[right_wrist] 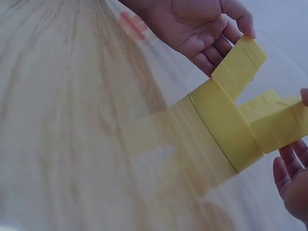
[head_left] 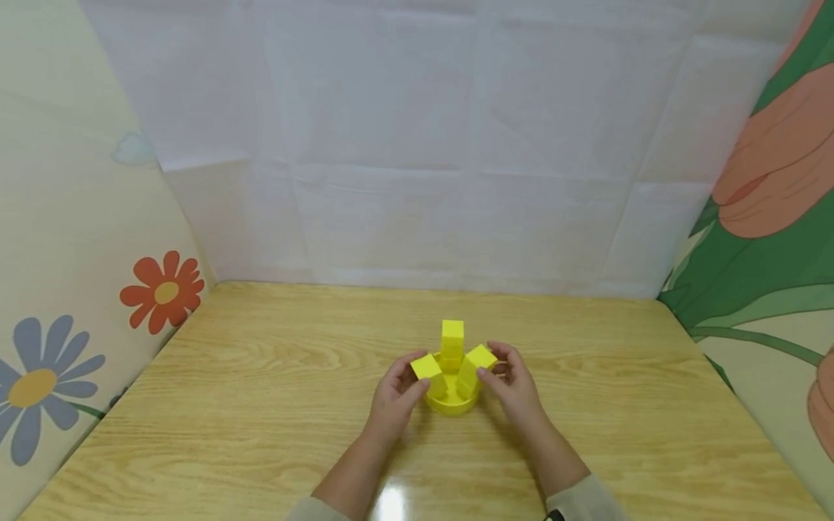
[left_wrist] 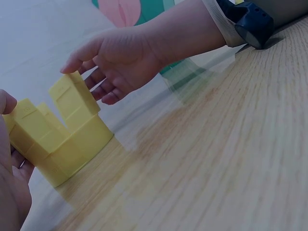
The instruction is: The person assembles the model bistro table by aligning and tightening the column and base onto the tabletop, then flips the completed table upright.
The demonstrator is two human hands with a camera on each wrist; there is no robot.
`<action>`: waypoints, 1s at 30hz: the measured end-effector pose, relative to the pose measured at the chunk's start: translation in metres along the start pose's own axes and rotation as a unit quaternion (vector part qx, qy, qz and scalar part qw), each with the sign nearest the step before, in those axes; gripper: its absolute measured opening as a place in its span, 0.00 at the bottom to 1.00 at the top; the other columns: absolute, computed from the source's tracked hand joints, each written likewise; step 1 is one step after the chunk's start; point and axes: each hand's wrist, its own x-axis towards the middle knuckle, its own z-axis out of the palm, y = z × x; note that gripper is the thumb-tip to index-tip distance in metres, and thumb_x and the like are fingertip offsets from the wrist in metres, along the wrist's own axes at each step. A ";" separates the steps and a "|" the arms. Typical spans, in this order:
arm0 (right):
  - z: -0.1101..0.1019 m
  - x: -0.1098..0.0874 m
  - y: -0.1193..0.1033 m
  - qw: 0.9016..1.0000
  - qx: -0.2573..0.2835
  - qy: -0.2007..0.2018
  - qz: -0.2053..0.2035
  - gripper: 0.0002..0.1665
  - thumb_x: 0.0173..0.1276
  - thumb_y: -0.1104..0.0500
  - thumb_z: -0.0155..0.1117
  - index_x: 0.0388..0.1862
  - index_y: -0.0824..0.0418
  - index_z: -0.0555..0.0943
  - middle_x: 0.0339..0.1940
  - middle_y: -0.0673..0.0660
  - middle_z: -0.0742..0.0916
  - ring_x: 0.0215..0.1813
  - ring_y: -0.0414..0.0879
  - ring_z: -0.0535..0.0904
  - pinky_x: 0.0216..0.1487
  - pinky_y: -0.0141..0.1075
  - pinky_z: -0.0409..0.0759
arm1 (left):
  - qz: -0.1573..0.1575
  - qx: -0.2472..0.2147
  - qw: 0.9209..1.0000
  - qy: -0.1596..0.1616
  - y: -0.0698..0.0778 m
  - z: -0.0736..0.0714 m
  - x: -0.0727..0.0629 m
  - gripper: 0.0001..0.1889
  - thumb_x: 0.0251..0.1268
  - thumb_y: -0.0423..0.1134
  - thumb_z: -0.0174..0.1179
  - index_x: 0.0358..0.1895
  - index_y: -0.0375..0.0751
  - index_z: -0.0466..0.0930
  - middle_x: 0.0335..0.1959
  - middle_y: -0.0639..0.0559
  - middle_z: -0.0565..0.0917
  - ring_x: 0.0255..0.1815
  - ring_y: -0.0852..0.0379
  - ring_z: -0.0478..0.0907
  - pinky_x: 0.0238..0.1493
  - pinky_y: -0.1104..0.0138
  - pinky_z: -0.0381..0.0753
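Note:
A yellow plastic piece stands on the table, with a round, low-walled base (head_left: 452, 409) and three blocky prongs rising from it. The rear prong (head_left: 452, 336) is upright; the left prong (head_left: 428, 369) and right prong (head_left: 478, 362) lean outward. My left hand (head_left: 391, 405) pinches the left prong near its top, thumb on the near side and fingers behind. On the opposite side my right hand (head_left: 519, 391) does likewise with the right prong. In the left wrist view the base wall (left_wrist: 82, 149) meets the tabletop, and small raised marks show on the prongs.
The wood-grain table (head_left: 260, 405) is glossy, with a bright reflection near its front edge. A white cloth (head_left: 391, 159) hangs behind it. Flower-print panels (head_left: 65, 217) flank both sides. A dark watch (left_wrist: 252, 24) sits on the right wrist.

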 end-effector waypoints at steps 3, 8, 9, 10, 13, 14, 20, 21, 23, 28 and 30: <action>-0.001 -0.001 0.001 1.000 -0.004 -0.009 -0.006 0.31 0.68 0.65 0.62 0.69 0.66 0.68 0.58 0.65 0.76 0.44 0.41 0.71 0.42 0.26 0.74 | -0.001 0.001 1.000 0.002 0.000 0.000 0.000 0.22 0.67 0.26 0.54 0.64 0.28 0.69 0.65 0.33 0.73 0.62 0.60 0.74 0.59 0.77 0.73; -0.001 -0.001 0.003 1.000 0.000 -0.017 0.002 0.31 0.68 0.65 0.63 0.69 0.65 0.68 0.59 0.65 0.76 0.41 0.40 0.70 0.35 0.26 0.73 | -0.014 -0.005 1.000 0.004 -0.001 0.000 -0.001 0.22 0.66 0.26 0.54 0.64 0.30 0.70 0.65 0.34 0.74 0.63 0.58 0.73 0.60 0.77 0.73; -0.001 -0.001 0.003 1.000 0.001 -0.016 0.003 0.31 0.68 0.65 0.63 0.69 0.65 0.68 0.60 0.65 0.76 0.42 0.40 0.71 0.36 0.26 0.74 | -0.015 -0.006 1.000 0.004 -0.001 0.000 -0.001 0.22 0.66 0.26 0.54 0.64 0.30 0.70 0.65 0.35 0.74 0.64 0.55 0.73 0.60 0.76 0.73; -0.001 -0.001 0.003 1.000 0.001 -0.015 0.002 0.31 0.68 0.64 0.63 0.69 0.65 0.68 0.60 0.65 0.76 0.43 0.40 0.71 0.38 0.26 0.74 | -0.016 -0.006 1.000 0.003 -0.001 0.000 -0.001 0.22 0.66 0.26 0.54 0.64 0.30 0.69 0.66 0.35 0.73 0.66 0.52 0.72 0.61 0.76 0.72; -0.002 -0.003 0.003 1.000 0.005 -0.010 0.002 0.30 0.68 0.63 0.63 0.68 0.66 0.68 0.62 0.64 0.76 0.50 0.42 0.74 0.47 0.24 0.76 | -0.015 -0.003 1.000 0.001 0.000 0.000 0.000 0.22 0.67 0.26 0.54 0.64 0.29 0.69 0.67 0.35 0.73 0.69 0.44 0.69 0.63 0.74 0.72; -0.003 -0.003 0.003 1.000 0.010 -0.008 0.003 0.29 0.69 0.64 0.63 0.67 0.66 0.68 0.62 0.64 0.76 0.53 0.42 0.74 0.51 0.24 0.75 | -0.013 -0.002 1.000 0.001 0.000 0.000 0.000 0.22 0.67 0.26 0.54 0.64 0.29 0.69 0.67 0.35 0.73 0.70 0.43 0.68 0.63 0.74 0.71; -0.007 -0.007 0.003 0.998 0.060 0.005 0.008 0.24 0.69 0.69 0.58 0.63 0.70 0.69 0.58 0.63 0.79 0.53 0.35 0.77 0.54 0.22 0.76 | -0.011 -0.006 1.000 0.002 0.002 0.000 0.001 0.22 0.66 0.26 0.54 0.64 0.29 0.69 0.66 0.35 0.73 0.68 0.46 0.70 0.61 0.75 0.72; -0.008 -0.008 0.003 0.998 0.063 0.006 0.007 0.23 0.69 0.70 0.58 0.62 0.71 0.69 0.56 0.62 0.80 0.52 0.34 0.77 0.54 0.22 0.76 | -0.010 -0.007 1.000 0.002 0.002 0.001 0.001 0.22 0.66 0.26 0.54 0.64 0.29 0.69 0.65 0.34 0.73 0.67 0.48 0.71 0.61 0.75 0.73; -0.009 -0.009 0.003 0.998 0.064 0.005 0.003 0.22 0.69 0.70 0.58 0.61 0.71 0.70 0.53 0.60 0.81 0.50 0.34 0.78 0.53 0.23 0.77 | -0.007 -0.003 1.000 0.001 0.002 0.000 0.001 0.22 0.66 0.26 0.54 0.64 0.28 0.69 0.65 0.34 0.74 0.66 0.52 0.72 0.60 0.76 0.73; -0.010 -0.011 0.004 0.999 0.042 -0.006 -0.007 0.22 0.67 0.69 0.62 0.59 0.70 0.72 0.49 0.59 0.81 0.47 0.37 0.78 0.49 0.26 0.79 | -0.008 0.007 1.000 0.002 0.003 0.000 0.001 0.22 0.67 0.26 0.54 0.64 0.28 0.69 0.65 0.33 0.74 0.66 0.51 0.72 0.60 0.77 0.72; -0.010 -0.012 0.005 0.999 0.031 -0.009 -0.010 0.23 0.67 0.68 0.63 0.60 0.69 0.73 0.49 0.60 0.82 0.47 0.37 0.78 0.49 0.26 0.79 | -0.009 0.005 1.000 0.003 0.004 0.000 0.000 0.22 0.67 0.26 0.54 0.64 0.28 0.69 0.65 0.33 0.73 0.67 0.47 0.71 0.60 0.77 0.72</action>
